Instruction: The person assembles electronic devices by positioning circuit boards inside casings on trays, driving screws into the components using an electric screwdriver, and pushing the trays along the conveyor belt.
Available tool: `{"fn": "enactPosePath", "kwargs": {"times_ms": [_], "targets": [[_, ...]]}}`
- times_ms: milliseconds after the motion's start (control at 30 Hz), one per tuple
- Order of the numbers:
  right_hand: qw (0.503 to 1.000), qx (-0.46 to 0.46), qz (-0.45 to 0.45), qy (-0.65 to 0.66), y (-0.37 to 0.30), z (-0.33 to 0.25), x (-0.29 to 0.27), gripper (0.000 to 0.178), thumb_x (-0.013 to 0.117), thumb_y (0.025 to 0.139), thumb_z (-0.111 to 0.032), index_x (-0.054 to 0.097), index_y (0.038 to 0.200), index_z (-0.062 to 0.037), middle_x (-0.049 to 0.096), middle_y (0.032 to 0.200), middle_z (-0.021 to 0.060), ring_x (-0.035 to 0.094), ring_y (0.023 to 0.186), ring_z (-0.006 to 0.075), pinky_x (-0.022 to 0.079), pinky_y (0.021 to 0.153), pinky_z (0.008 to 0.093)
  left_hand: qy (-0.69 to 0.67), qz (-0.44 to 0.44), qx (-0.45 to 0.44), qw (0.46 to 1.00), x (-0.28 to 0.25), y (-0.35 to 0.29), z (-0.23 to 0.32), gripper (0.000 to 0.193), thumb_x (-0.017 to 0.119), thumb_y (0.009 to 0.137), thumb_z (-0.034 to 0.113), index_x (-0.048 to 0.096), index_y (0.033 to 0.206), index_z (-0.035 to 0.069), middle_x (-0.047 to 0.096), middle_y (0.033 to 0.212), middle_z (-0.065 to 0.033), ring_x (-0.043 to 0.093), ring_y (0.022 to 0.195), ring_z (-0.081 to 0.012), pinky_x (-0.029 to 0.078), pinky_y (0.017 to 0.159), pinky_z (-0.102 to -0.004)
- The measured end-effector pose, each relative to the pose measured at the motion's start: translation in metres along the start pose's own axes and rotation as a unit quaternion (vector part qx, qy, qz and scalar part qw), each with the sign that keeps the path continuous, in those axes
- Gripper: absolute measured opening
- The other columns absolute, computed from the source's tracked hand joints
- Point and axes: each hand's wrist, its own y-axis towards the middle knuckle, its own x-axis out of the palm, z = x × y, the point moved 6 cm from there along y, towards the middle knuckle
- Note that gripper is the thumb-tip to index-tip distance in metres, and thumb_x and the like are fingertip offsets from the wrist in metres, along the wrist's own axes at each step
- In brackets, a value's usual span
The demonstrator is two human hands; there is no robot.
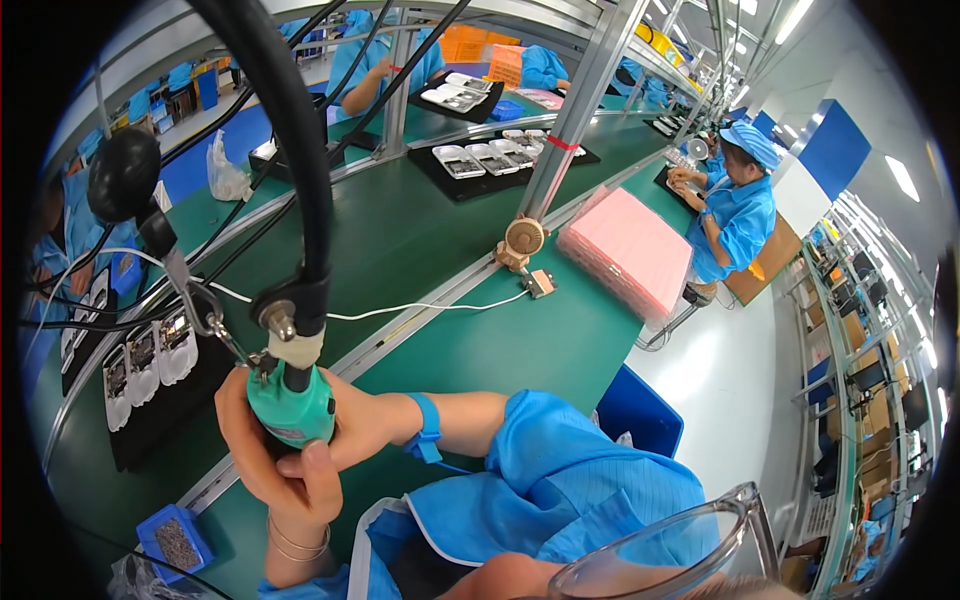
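Observation:
A green electric screwdriver (290, 405) hangs below a thick black cable, and a metal clip hooks it at the top. Wrapped around its left side is my left hand (258, 462), fingers curled and thumb in front. My right hand (362, 420) closes on the tool from the right, with a blue strap (425, 428) at that wrist. The lower end of the screwdriver is hidden behind my hands. Below and left of them stands a small blue bin (175, 542) of tiny metal parts, apparently screws.
White trays with parts (150, 365) lie on a black mat at left; more trays (490, 157) sit across the green bench. A small fan (523, 238) and a stack of pink sheets (630, 250) stand farther right. Co-workers in blue, one person (740, 205) at right, work nearby.

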Motion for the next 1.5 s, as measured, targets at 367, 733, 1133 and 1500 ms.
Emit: {"fn": "enactPosePath", "kwargs": {"times_ms": [367, 733, 1133, 1500], "targets": [[1.0, 0.01, 0.005, -0.001, -0.003, 0.002, -0.008, 0.042, 0.074, 0.069, -0.016, 0.049, 0.1, -0.0036, 0.052, 0.091, 0.0035, 0.048, 0.083, 0.012, 0.042, 0.074, 0.0269, 0.006, -0.008, 0.0, 1.0, 0.006, 0.001, -0.003, 0.063, 0.053, 0.078, 0.032, 0.037, 0.12, -0.012, 0.044, 0.113, -0.0237, 0.049, 0.098, -0.0324, 0.04, 0.084, -0.0379], [1.0, 0.008, -0.004, -0.006, -0.007, 0.002, -0.016, 0.043, 0.073, 0.069, -0.017, 0.049, 0.102, -0.0036, 0.049, 0.095, 0.0041, 0.047, 0.086, 0.0127, 0.041, 0.076, 0.0275, 0.004, -0.01, -0.003, 1.0, 0.015, 0.003, -0.005, 0.063, 0.054, 0.077, 0.032, 0.038, 0.119, -0.011, 0.045, 0.111, -0.0231, 0.049, 0.097, -0.0318, 0.04, 0.084, -0.037], [0.999, 0.031, 0.004, 0.015, -0.015, 0.0, -0.027, 0.045, 0.074, 0.069, -0.019, 0.048, 0.103, -0.0035, 0.047, 0.099, 0.0051, 0.046, 0.088, 0.0141, 0.041, 0.077, 0.029, 0.006, -0.018, 0.005, 1.0, 0.029, 0.004, -0.004, 0.063, 0.054, 0.078, 0.034, 0.039, 0.119, -0.011, 0.045, 0.112, -0.0236, 0.05, 0.097, -0.0324, 0.04, 0.084, -0.0373], [0.999, 0.047, 0.012, 0.022, -0.018, 0.0, -0.034, 0.045, 0.074, 0.068, -0.019, 0.049, 0.102, -0.0038, 0.046, 0.1, 0.0064, 0.046, 0.09, 0.0168, 0.039, 0.08, 0.0307, 0.009, -0.018, 0.007, 1.0, 0.035, 0.004, -0.006, 0.063, 0.054, 0.078, 0.034, 0.039, 0.12, -0.011, 0.046, 0.112, -0.0237, 0.05, 0.097, -0.0327, 0.041, 0.084, -0.0375]]}}
